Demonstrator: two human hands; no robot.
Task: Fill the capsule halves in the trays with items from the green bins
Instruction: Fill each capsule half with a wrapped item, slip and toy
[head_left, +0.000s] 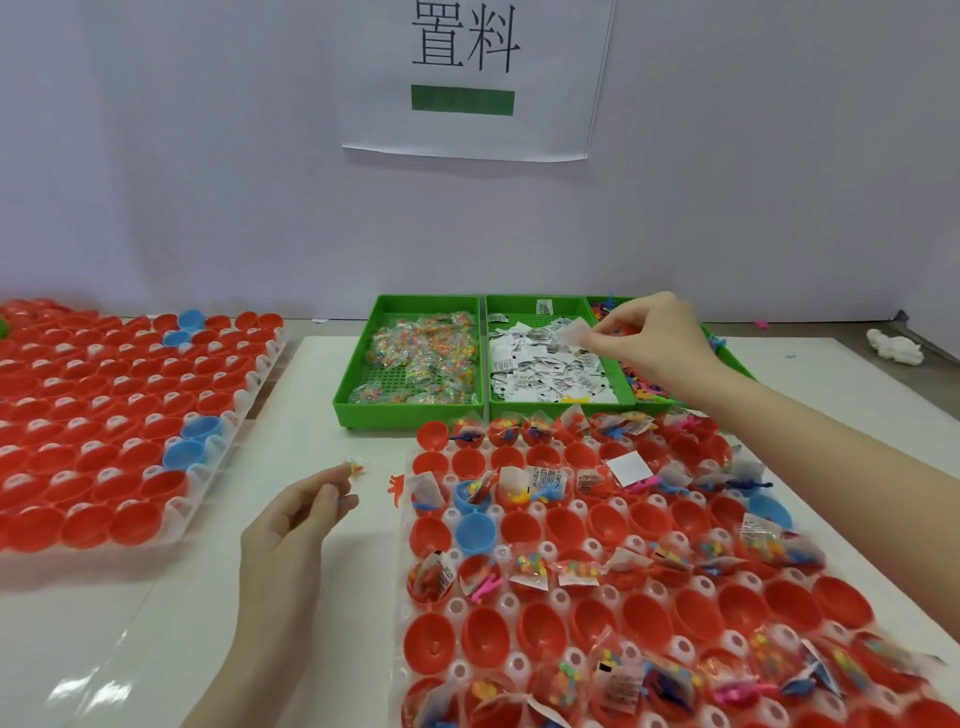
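Picking step: right hand (655, 338) pinches a slip (574, 332) over middle bin (540, 402); left hand (291, 525) pinches a small toy (354, 469). Next: drop into an empty half (563, 525).

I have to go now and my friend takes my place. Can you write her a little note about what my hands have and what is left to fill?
Right hand: over the middle green bin, a pinch grip on one white paper slip.
Left hand: above the table left of the near tray, fingers curled, a small colourful item at the fingertips.
Left green bin: packets of coloured beads. Right bin: mostly hidden by the right hand, small plastic figures.
Done: many near-tray halves have items.
Left: many near-tray halves are still empty; the far left tray looks all empty.
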